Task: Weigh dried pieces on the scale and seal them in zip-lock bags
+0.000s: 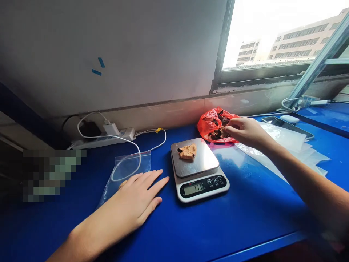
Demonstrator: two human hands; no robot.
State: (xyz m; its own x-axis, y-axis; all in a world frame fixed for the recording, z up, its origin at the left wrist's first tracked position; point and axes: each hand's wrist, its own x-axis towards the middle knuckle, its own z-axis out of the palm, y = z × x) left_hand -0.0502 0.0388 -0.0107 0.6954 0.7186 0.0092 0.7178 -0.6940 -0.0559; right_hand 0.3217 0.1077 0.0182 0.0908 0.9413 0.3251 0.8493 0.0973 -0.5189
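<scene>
My left hand (140, 198) rests palm down on the blue table, fingers stretched out, partly over a clear zip bag (128, 163). A bit of something tan shows in that bag beside my fingers. To the right stands a digital kitchen scale (201, 189), its display showing the digits 113. On its steel plate lies a curled piece of brown dried peel (188, 151). My right hand (245, 131) reaches to an open red plastic bag (203, 125) filled with dark brown dried pieces (215, 134). Its fingers are pinched together at the bag; what they hold is hidden.
Behind the zip bag lies a power strip (109, 139) with a white charger (111, 128) and cable looping over that bag. Clear plastic bags (289, 145) are fanned out at right, near a dark phone-like slab (305, 134) and a white case (289, 119). A wall and window close off the back.
</scene>
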